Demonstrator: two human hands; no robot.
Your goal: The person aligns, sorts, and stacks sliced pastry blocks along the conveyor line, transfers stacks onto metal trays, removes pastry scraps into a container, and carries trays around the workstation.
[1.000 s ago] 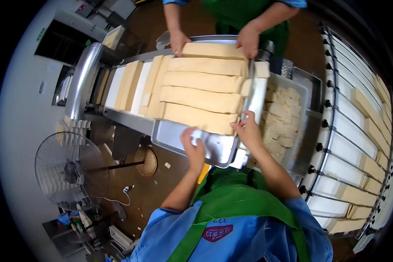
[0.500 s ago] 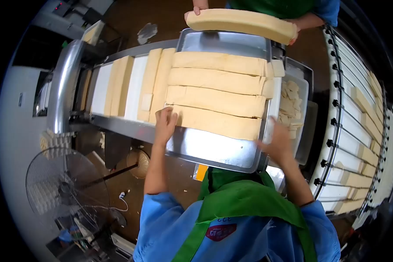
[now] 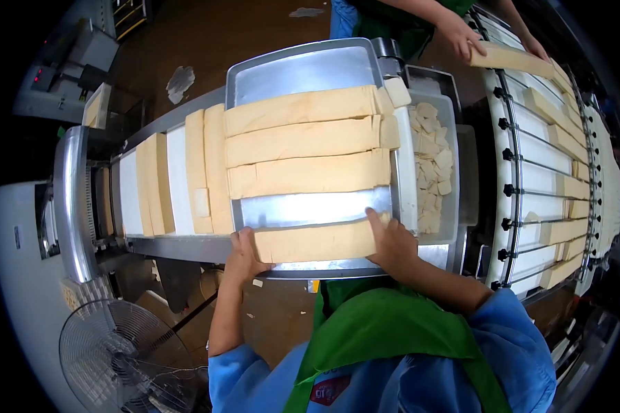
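Note:
My left hand (image 3: pixel 246 256) and my right hand (image 3: pixel 393 244) grip the two ends of a long pale dough strip (image 3: pixel 315 242) at the near side of a metal tray (image 3: pixel 293 69). Bare metal shows between this strip and three similar dough strips (image 3: pixel 303 143) lying side by side across the tray. Left of the tray, more strips (image 3: pixel 215 168) stand crosswise on a white conveyor belt (image 3: pixel 177 179). A small pale piece (image 3: pixel 202 202) rests on one of them.
A grey bin (image 3: pixel 450 138) of flat offcuts (image 3: pixel 430 165) sits right of the tray. Beyond it, a railed conveyor (image 3: pixel 520 206) carries several strips. There, a co-worker's hands (image 3: pixel 461 34) hold another strip (image 3: pixel 513 59). A fan (image 3: pixel 124 358) stands at lower left.
The nearest strip has moved toward me, away from the other three, and both my hands have closed on its ends. The co-worker's strip has moved right to the railed conveyor.

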